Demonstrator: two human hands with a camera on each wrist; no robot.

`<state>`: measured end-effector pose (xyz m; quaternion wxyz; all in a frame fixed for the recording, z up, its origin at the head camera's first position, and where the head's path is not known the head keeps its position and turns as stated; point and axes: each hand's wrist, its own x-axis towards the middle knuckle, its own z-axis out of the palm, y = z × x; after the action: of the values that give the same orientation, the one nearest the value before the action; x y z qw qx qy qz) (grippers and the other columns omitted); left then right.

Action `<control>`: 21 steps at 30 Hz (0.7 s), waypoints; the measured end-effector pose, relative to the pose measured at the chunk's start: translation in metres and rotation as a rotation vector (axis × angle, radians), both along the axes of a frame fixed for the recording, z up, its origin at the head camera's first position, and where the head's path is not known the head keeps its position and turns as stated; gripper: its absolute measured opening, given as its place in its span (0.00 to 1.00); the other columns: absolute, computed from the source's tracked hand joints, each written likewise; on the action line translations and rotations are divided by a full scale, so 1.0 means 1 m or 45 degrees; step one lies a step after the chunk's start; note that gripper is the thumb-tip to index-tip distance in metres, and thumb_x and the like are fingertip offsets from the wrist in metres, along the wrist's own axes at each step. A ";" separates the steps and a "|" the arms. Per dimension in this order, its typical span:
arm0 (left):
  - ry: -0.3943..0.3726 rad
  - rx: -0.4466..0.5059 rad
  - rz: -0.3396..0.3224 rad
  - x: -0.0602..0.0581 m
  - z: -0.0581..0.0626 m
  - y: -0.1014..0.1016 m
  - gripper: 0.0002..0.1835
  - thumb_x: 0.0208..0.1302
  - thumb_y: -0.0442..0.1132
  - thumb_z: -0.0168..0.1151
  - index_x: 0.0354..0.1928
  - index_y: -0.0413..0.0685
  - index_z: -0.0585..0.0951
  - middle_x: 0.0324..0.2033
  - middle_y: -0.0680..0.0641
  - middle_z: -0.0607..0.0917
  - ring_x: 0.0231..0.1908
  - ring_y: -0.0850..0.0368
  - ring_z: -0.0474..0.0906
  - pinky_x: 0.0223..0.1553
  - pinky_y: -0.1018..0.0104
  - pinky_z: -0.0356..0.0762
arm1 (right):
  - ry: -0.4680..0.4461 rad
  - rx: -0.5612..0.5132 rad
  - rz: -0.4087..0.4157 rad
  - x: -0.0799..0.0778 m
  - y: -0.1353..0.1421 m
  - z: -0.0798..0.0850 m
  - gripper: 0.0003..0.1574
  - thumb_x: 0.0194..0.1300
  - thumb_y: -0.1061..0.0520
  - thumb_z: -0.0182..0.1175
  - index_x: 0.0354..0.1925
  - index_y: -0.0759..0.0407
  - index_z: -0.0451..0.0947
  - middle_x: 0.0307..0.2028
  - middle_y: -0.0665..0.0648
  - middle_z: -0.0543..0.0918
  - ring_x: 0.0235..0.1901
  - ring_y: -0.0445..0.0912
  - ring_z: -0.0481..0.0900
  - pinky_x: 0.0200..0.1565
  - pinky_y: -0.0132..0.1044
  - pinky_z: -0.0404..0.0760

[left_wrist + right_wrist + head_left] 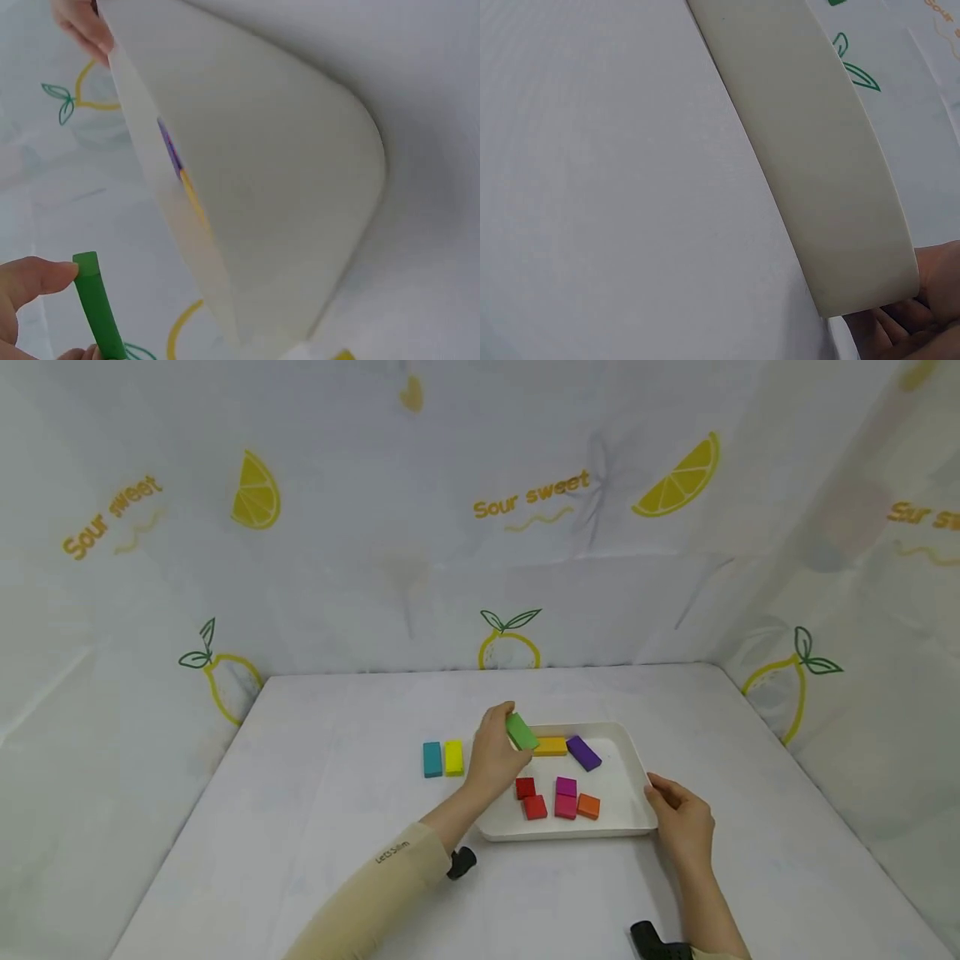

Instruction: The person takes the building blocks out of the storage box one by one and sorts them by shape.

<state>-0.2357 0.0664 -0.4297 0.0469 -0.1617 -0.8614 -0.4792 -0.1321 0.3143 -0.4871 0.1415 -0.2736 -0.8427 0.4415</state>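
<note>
My left hand (495,756) pinches a green block (522,732) between thumb and fingers, above the left back part of a white tray (618,810). In the left wrist view the green block (99,307) is seen edge-on, apart from the tray wall (292,165). With thumb and fingers, my right hand (686,827) grips the tray's right rim. Inside the tray lie an amber block (551,747), a purple block (583,753), two red blocks (535,807), a magenta block (566,786), a pink block (566,807) and an orange block (588,807).
Left of the tray, a teal block (432,760) and a yellow block (453,758) lie side by side on the white-covered table (322,827). A white curtain (360,585) with lemon prints encloses the back and both sides.
</note>
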 end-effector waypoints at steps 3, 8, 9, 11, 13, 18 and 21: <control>0.018 -0.015 -0.018 -0.009 0.003 -0.024 0.38 0.55 0.28 0.68 0.69 0.39 0.66 0.64 0.40 0.74 0.60 0.45 0.74 0.62 0.53 0.79 | -0.004 0.012 0.005 0.000 -0.001 0.001 0.23 0.71 0.50 0.58 0.59 0.58 0.79 0.55 0.66 0.84 0.34 0.18 0.69 0.33 0.10 0.70; 0.059 -0.067 -0.034 -0.024 0.003 -0.064 0.39 0.53 0.27 0.70 0.68 0.38 0.67 0.63 0.39 0.75 0.63 0.43 0.74 0.65 0.50 0.76 | -0.018 0.023 0.002 -0.001 -0.002 0.000 0.23 0.72 0.51 0.57 0.60 0.58 0.79 0.56 0.65 0.84 0.47 0.39 0.81 0.33 0.09 0.70; 0.060 -0.075 -0.037 -0.027 0.003 -0.072 0.39 0.53 0.27 0.71 0.68 0.38 0.67 0.63 0.39 0.76 0.64 0.42 0.73 0.66 0.50 0.75 | -0.020 0.022 0.004 -0.001 -0.002 0.000 0.23 0.72 0.51 0.56 0.60 0.58 0.79 0.56 0.65 0.84 0.50 0.44 0.81 0.33 0.09 0.70; 0.049 -0.092 -0.052 -0.031 0.000 -0.087 0.39 0.53 0.28 0.71 0.68 0.38 0.67 0.64 0.39 0.75 0.65 0.42 0.73 0.66 0.50 0.75 | -0.026 0.020 0.002 0.000 -0.002 0.000 0.23 0.72 0.51 0.56 0.60 0.58 0.79 0.56 0.65 0.83 0.51 0.46 0.81 0.33 0.09 0.70; 0.033 -0.110 -0.064 -0.035 -0.004 -0.102 0.39 0.54 0.29 0.71 0.69 0.40 0.67 0.65 0.40 0.75 0.66 0.42 0.72 0.67 0.49 0.74 | -0.031 0.024 0.000 0.000 -0.002 0.000 0.23 0.72 0.50 0.56 0.60 0.58 0.79 0.56 0.65 0.83 0.46 0.39 0.82 0.33 0.09 0.70; -0.034 -0.112 -0.072 -0.042 -0.014 -0.136 0.39 0.56 0.31 0.70 0.70 0.41 0.66 0.67 0.40 0.73 0.69 0.41 0.69 0.70 0.48 0.70 | -0.033 0.012 -0.001 0.000 -0.002 0.000 0.23 0.72 0.51 0.56 0.60 0.58 0.78 0.57 0.65 0.83 0.33 0.15 0.66 0.33 0.09 0.71; -0.065 -0.105 -0.057 -0.045 -0.020 -0.154 0.39 0.55 0.30 0.70 0.70 0.39 0.65 0.68 0.39 0.72 0.69 0.40 0.68 0.71 0.47 0.69 | -0.026 0.015 0.002 -0.001 -0.003 -0.001 0.23 0.72 0.51 0.56 0.60 0.59 0.78 0.56 0.66 0.83 0.31 0.13 0.64 0.32 0.10 0.71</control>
<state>-0.2809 -0.0872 -0.4497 0.0075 -0.1704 -0.8775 -0.4483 -0.1327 0.3117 -0.4876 0.1342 -0.2768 -0.8469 0.4338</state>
